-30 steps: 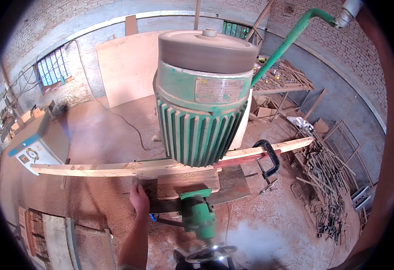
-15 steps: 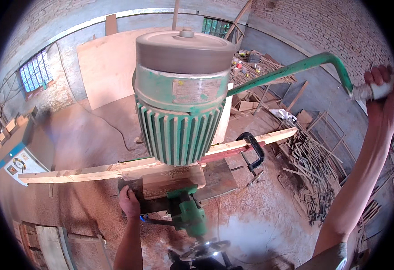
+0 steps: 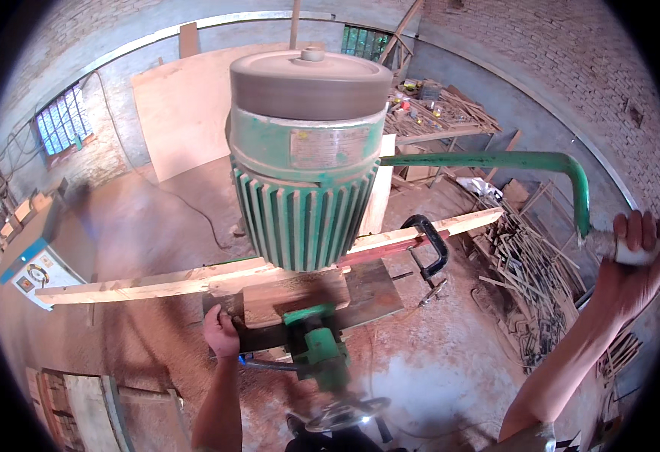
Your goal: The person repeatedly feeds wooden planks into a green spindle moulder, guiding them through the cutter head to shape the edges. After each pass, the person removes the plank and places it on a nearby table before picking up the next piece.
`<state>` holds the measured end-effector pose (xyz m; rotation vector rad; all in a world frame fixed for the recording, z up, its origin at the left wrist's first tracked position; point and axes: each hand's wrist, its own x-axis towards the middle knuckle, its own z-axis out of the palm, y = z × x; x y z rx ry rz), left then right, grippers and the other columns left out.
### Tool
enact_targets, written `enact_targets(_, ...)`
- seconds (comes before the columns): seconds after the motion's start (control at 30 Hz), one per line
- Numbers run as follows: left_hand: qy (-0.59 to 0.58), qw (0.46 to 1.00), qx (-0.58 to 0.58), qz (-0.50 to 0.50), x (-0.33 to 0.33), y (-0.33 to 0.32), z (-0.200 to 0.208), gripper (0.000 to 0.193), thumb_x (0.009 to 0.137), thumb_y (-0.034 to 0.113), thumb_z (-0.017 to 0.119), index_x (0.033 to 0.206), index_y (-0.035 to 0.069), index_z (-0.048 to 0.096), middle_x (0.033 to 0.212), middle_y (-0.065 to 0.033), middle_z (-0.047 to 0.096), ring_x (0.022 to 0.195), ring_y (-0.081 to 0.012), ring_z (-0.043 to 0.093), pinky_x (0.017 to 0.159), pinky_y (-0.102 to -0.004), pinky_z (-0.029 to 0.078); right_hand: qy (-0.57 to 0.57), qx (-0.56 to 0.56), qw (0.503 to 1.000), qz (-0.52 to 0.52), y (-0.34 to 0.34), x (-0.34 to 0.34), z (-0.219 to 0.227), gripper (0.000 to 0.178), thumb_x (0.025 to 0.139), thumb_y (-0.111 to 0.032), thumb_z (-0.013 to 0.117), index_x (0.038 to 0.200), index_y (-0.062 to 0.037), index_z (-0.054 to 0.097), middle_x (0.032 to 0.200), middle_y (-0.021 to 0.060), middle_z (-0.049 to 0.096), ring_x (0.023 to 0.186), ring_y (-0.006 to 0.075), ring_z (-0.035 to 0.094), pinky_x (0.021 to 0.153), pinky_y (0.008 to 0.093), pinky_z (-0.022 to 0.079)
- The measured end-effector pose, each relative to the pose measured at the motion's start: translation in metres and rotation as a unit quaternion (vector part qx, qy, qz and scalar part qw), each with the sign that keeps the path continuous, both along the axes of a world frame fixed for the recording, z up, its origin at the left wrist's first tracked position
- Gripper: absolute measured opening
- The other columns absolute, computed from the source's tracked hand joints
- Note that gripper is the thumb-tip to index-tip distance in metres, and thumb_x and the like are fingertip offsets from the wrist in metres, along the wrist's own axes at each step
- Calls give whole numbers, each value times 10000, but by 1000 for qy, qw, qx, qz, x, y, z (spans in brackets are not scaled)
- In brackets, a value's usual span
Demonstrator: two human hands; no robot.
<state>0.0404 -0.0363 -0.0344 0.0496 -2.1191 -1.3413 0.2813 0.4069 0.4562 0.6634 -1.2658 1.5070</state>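
Observation:
A green motor (image 3: pixel 300 218) with a ribbed housing and round brown cap stands upright in the middle. From its right side reaches a bent green lever (image 3: pixel 488 160). My right hand (image 3: pixel 635 260) is wrapped round the lever's pale end grip. Below the motor, a wooden block (image 3: pixel 292 300) lies on a dark worktable (image 3: pixel 375 292), against a long pale timber (image 3: pixel 134 288). At the worktable's left end, my left hand (image 3: pixel 222 331) is closed over the edge, its fingers partly hidden. A green vise-like holder (image 3: pixel 321 345) presses at the block's near side.
A black C-clamp (image 3: pixel 434 245) grips the timber's right part. Below the holder is a metal handwheel (image 3: pixel 345 416). A grey-and-blue cabinet (image 3: pixel 36 275) stands left. Piled wood strips (image 3: pixel 525 279) lie right; boards (image 3: pixel 85 407) lie lower left. Sawdust covers much of the floor.
My right hand has pulled the lever's grip downward, and the lever's arm has swung lower. My left hand stays at the worktable's left end. The view has shifted slightly.

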Motion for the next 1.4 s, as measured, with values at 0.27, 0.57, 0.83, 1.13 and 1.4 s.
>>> enact_targets(0.27,-14,998,62,-5,3,3,3,192,901,86,559,1055,-12,619,906,-135,643,762,-199,610,735,-314,509,39,-67,995,-60,-8,21,-49,325,836,-306,711,839,-125,442,718,-24,320,649,120,339,664,303,294)
enact_targets(0.57,29,999,16,-4,-2,2,-6,192,899,64,555,1071,7,618,946,-116,633,801,-182,595,757,-311,501,27,-84,993,-75,-29,51,-122,375,818,-328,736,828,-166,397,678,-40,372,603,108,381,652,304,308)
enact_targets(0.83,-15,999,49,-16,1,1,-2,198,886,38,552,1070,6,617,962,-133,628,860,-197,595,811,-314,489,-51,-87,987,-125,-41,79,-185,365,842,-416,683,834,-170,414,708,-30,413,717,144,454,817,383,377)
enact_targets(1.13,50,998,-27,-9,6,5,13,170,878,29,555,1033,-4,616,966,-151,632,869,-248,614,811,-335,496,-180,-114,965,-153,-33,129,-284,309,882,-414,621,948,-150,476,1007,76,535,1102,333,487,1041,535,301)
enact_targets(1.4,54,998,-24,-19,3,3,10,181,869,31,562,1041,-9,605,953,-171,623,834,-294,616,775,-352,500,-173,-81,954,-231,-36,121,-241,369,850,-448,654,966,-137,491,988,96,571,1045,316,538,1016,534,366)
